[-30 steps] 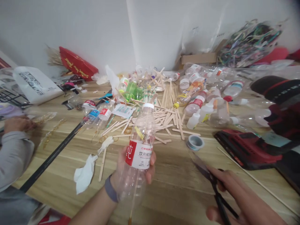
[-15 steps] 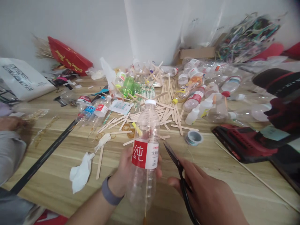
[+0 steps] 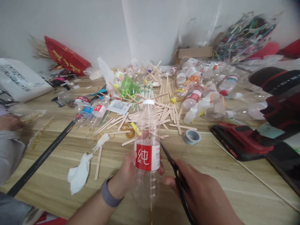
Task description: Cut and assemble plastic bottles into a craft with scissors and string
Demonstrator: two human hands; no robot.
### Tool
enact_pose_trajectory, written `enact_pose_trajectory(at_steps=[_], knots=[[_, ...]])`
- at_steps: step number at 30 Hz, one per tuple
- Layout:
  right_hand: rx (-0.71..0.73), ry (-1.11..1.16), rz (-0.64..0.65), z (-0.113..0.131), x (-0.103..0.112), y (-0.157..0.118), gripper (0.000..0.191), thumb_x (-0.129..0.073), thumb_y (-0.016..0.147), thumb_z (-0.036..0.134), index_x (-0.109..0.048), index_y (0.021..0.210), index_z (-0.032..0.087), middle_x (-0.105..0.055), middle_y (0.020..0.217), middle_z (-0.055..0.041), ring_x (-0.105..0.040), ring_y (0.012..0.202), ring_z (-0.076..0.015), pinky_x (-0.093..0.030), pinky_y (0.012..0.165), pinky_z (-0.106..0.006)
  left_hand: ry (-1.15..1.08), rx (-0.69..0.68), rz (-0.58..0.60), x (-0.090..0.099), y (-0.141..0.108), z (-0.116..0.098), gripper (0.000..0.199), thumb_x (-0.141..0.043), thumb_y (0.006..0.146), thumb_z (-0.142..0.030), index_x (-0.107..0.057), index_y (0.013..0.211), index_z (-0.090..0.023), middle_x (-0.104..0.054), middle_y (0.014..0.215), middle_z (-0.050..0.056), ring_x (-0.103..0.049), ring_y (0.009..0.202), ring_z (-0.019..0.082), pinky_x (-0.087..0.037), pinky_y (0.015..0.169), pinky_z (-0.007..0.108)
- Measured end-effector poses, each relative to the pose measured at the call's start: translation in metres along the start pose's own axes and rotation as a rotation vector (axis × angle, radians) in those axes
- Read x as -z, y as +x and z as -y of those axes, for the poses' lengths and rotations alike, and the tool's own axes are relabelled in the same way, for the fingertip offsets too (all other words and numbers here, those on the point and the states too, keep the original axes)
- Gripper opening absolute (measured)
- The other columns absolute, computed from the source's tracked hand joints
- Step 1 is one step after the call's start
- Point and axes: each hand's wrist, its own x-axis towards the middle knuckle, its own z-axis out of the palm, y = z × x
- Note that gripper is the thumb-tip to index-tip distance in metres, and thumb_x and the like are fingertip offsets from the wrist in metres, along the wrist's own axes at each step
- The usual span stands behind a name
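My left hand [image 3: 127,175] grips an upright clear plastic bottle [image 3: 147,131] with a white cap and a red and white label, held over the wooden table [image 3: 211,175]. A thin stick and a bit of yellow show inside the bottle. My right hand [image 3: 203,193] holds black scissors [image 3: 174,175], whose blade tips touch the bottle's right side just above the label. A grey band sits on my left wrist.
Behind the bottle lie several flat wooden sticks [image 3: 168,109], empty bottles [image 3: 199,90], rubber bands and a tape roll [image 3: 192,136]. A crumpled white tissue [image 3: 78,175] and a long black rod [image 3: 44,156] lie left. A red and black case [image 3: 246,140] is right. Another person's sleeve [image 3: 9,156] is far left.
My right hand brought the scissors leftward from the lower right until the blades met the bottle's side. My left hand turned the bottle slightly, so the label's red part faces me.
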Motion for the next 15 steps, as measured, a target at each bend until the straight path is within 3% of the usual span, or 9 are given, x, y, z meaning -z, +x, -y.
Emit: enact_pose_trajectory(at_steps=[10, 15], knots=[[0.028, -0.289, -0.09, -0.001, -0.007, -0.001, 0.044, -0.014, 0.106, 0.039, -0.051, 0.1, 0.016, -0.065, 0.059, 0.003, -0.058, 0.035, -0.0113, -0.034, 0.029, -0.025, -0.23, 0.161, 0.139, 0.011, 0.007, 0.003, 0.064, -0.062, 0.072, -0.062, -0.073, 0.095, -0.004, -0.074, 0.077, 0.014, -0.067, 0.068, 0.022, -0.047, 0.072, 0.031], [0.014, -0.428, -0.118, -0.004, -0.007, -0.002, 0.045, -0.012, 0.106, 0.035, -0.053, 0.103, 0.015, -0.067, 0.064, 0.0004, -0.056, 0.033, -0.0117, -0.032, 0.031, -0.027, -0.289, 0.212, 0.16, 0.007, 0.01, 0.001, 0.066, -0.062, 0.072, -0.064, -0.073, 0.087, 0.0, -0.073, 0.07, 0.014, -0.068, 0.061, 0.02, -0.049, 0.066, 0.028]])
